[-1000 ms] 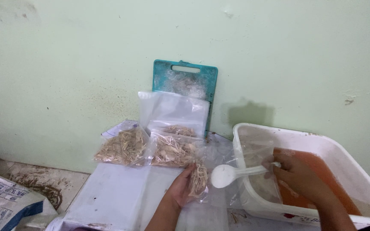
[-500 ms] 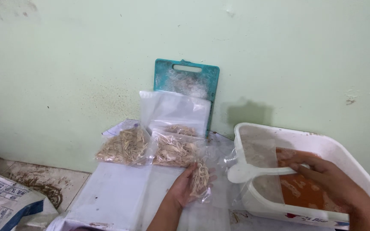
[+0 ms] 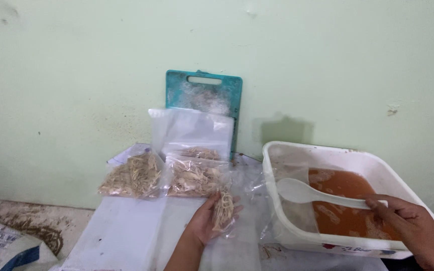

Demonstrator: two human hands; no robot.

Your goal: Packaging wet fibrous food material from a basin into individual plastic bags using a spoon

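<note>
head view: the left hand (image 3: 208, 221) lies palm up, fingers loosely curled around a small clear plastic bag of pale dried strands (image 3: 224, 210), near the middle of the white desk (image 3: 121, 231). the right hand (image 3: 408, 221) is closed on the handle of a white plastic spoon (image 3: 307, 193), whose bowl hovers over the left part of a white rectangular plastic tub (image 3: 287, 228) holding orange-brown liquid, at the right. farther back, filled clear bags (image 3: 136, 175) lie before a teal plastic cutting board (image 3: 204, 93) leaning on the pale green wall.
</note>
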